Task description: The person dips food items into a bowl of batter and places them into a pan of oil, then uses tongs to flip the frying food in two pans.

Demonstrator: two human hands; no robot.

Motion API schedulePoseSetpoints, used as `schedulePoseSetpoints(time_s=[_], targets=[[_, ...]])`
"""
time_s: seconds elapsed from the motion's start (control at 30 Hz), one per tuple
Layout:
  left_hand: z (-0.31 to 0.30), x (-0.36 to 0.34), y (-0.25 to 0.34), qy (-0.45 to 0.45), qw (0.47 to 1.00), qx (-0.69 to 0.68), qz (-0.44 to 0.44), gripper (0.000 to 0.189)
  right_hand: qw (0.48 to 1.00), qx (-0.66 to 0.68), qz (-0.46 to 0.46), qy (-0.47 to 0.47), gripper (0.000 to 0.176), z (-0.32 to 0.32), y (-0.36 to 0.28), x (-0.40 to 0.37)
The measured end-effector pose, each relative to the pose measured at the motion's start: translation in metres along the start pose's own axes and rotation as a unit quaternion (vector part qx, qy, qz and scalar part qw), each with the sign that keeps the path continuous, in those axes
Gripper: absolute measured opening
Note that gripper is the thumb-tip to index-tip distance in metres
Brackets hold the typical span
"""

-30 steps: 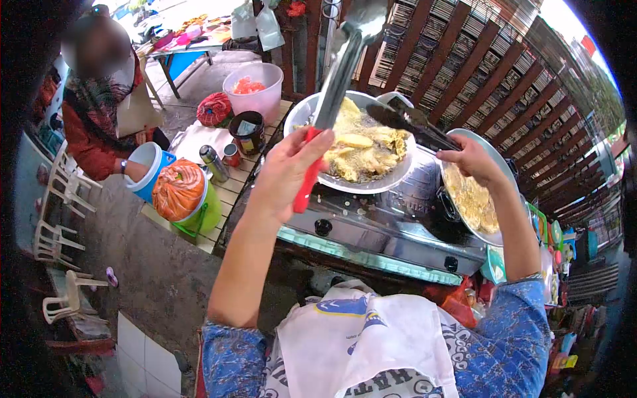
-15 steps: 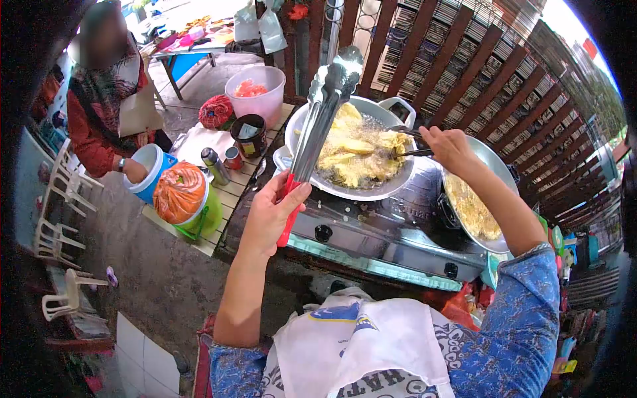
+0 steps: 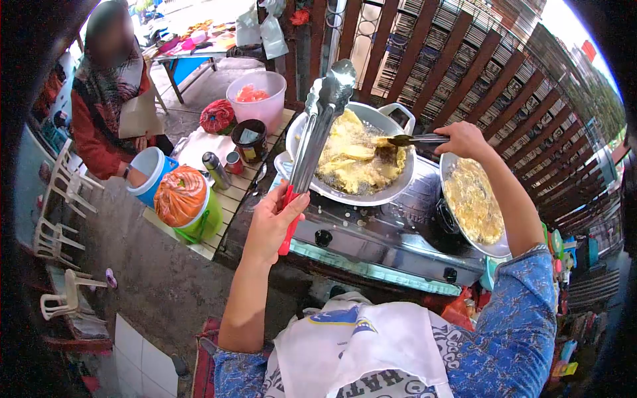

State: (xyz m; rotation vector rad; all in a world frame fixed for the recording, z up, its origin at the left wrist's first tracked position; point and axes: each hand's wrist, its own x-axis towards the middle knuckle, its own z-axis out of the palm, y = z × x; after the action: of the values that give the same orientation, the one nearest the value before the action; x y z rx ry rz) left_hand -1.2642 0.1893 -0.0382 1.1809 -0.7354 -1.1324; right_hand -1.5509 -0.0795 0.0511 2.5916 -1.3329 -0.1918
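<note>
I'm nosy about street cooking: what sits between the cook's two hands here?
In the head view, a wok of yellow fried pieces on the stove lies between the left hand and right hand.

The wok point(image 3: 361, 197) sits on the stove point(image 3: 378, 239), with a pan point(image 3: 494, 251) just to its right. Left of the stove, a table point(image 3: 232, 189) carries a flask point(image 3: 214, 169) and a tub point(image 3: 250, 140), with a bucket point(image 3: 265, 99) behind them. The left hand point(image 3: 272, 222) holds tongs point(image 3: 315, 132) above the wok's left rim. The right hand point(image 3: 464, 140) holds a skimmer point(image 3: 411, 140) that reaches in from the right.

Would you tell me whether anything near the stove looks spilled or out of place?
Only pale crumbs scattered on the stove top before the wok. The tongs in the left hand and dark utensil in the right hand look ordinary.
</note>
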Motion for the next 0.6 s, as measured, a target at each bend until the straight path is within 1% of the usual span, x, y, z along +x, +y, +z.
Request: schedulePoseSetpoints(time_s=[0.07, 0.1, 0.13, 0.2, 0.23, 0.33, 0.37, 0.4, 0.47, 0.5, 0.53, 0.6], targets=[[0.003, -0.001, 0.002, 0.009, 1.000, -0.018, -0.005, 0.045, 0.997, 0.056, 0.002, -0.049, 0.047, -0.003, 0.012, 0.007], [0.004, -0.002, 0.002, 0.017, 0.999, -0.034, -0.011, 0.043, 0.997, 0.069, -0.013, -0.030, 0.051, 0.001, 0.019, 0.011], [0.004, -0.002, 0.002, 0.019, 0.999, -0.035, -0.012, 0.043, 0.997, 0.069, -0.015, -0.031, 0.051, 0.001, 0.026, 0.016], [0.001, -0.003, 0.001, 0.017, 0.999, -0.028, -0.009, 0.043, 0.973, 0.183, 0.047, -0.129, 0.052, -0.009, 0.030, 0.020], [0.000, -0.003, 0.000, 0.018, 0.999, -0.028, -0.010, 0.043, 0.960, 0.227, 0.081, -0.141, 0.051, -0.005, 0.035, 0.025], [-0.003, -0.001, -0.004, 0.014, 1.000, 0.001, -0.001, 0.040, 0.962, 0.230, 0.075, -0.128, 0.052, 0.008, 0.042, 0.035], [-0.005, -0.001, -0.004, 0.018, 1.000, 0.001, -0.001, 0.040, 0.990, 0.118, -0.030, -0.069, 0.055, 0.002, 0.031, 0.028], [-0.005, -0.001, -0.005, 0.022, 1.000, 0.000, 0.001, 0.039, 0.990, 0.118, -0.032, -0.070, 0.055, -0.005, 0.017, 0.021], [-0.007, -0.002, -0.006, 0.024, 1.000, -0.001, -0.001, 0.039, 0.998, -0.022, -0.009, -0.057, 0.060, -0.012, -0.004, 0.008], [-0.007, -0.002, -0.008, 0.024, 1.000, -0.002, -0.001, 0.039, 0.998, -0.042, -0.042, -0.016, 0.062, -0.006, -0.004, 0.003], [-0.008, -0.002, -0.009, 0.024, 1.000, -0.003, -0.003, 0.039, 0.998, -0.041, -0.042, -0.018, 0.062, -0.007, -0.006, -0.003], [-0.010, -0.004, -0.011, 0.023, 1.000, -0.005, -0.001, 0.038, 0.994, -0.081, -0.062, 0.040, 0.062, -0.014, -0.009, -0.015]])
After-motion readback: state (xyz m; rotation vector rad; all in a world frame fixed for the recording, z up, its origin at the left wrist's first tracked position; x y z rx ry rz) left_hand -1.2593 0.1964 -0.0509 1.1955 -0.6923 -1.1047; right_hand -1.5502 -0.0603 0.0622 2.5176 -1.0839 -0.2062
